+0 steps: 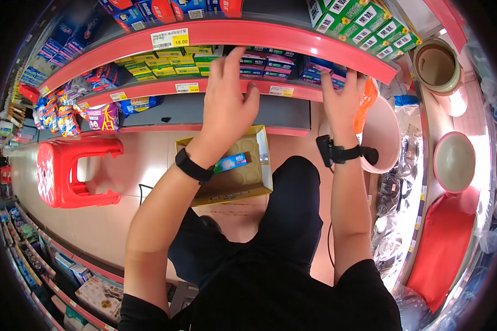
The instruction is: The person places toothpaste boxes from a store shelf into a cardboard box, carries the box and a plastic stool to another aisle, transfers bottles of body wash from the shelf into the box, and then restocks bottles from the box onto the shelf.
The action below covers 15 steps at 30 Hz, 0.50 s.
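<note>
My left hand (pixel 230 99) is raised to the lower shelf, fingers stretched up and thumb apart, in front of the gap between green-yellow toothpaste boxes (pixel 174 65) and dark blue-pink toothpaste boxes (pixel 268 64). No object shows in it. My right hand (pixel 341 102) reaches to blue toothpaste boxes (pixel 315 70) at the right end of that shelf. Its fingers are spread, and a box end shows between them; firm contact cannot be made out. Below, on the floor, an open yellow carton (pixel 226 187) holds one blue-and-white toothpaste box (pixel 231 163), partly behind my left wrist.
A red plastic stool (pixel 55 174) stands on the floor at left. At right are a white bucket (pixel 384 132) with an orange bag (pixel 365 105) beside my right hand. The upper shelf's red edge (pixel 281 34) overhangs both hands.
</note>
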Each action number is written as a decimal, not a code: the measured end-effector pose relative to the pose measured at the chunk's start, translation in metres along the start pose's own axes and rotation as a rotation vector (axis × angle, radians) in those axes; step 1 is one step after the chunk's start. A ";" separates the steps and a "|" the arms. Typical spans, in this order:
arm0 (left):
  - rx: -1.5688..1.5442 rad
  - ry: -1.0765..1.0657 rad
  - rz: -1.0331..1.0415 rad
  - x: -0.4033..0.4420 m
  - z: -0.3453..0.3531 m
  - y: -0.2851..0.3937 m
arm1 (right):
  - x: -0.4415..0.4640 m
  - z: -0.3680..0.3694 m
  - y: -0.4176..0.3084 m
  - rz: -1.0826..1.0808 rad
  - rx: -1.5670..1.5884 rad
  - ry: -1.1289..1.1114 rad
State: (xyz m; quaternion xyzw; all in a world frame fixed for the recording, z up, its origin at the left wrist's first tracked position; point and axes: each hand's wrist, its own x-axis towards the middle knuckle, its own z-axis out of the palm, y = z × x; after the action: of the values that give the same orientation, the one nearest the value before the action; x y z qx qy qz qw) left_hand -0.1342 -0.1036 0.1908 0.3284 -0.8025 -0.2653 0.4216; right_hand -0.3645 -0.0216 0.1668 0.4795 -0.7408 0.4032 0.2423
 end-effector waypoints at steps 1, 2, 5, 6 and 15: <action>-0.015 -0.021 0.059 -0.001 0.001 0.000 | 0.003 0.001 0.008 -0.006 -0.004 -0.007; -0.018 -0.024 0.060 -0.001 0.003 0.002 | 0.004 0.002 0.015 -0.004 -0.008 -0.007; 0.008 -0.155 0.110 -0.002 0.009 0.008 | 0.003 0.004 0.029 0.137 -0.051 -0.262; -0.004 -0.170 0.110 -0.002 0.012 0.008 | 0.001 0.005 0.031 0.129 -0.017 -0.261; -0.049 -0.250 -0.023 -0.003 0.014 -0.002 | -0.001 0.002 0.035 0.138 0.114 -0.260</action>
State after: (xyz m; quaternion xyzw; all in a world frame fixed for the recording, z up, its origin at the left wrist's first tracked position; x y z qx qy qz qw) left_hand -0.1443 -0.1007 0.1812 0.2918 -0.8383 -0.3284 0.3230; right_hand -0.3960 -0.0153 0.1521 0.4885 -0.7730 0.3949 0.0884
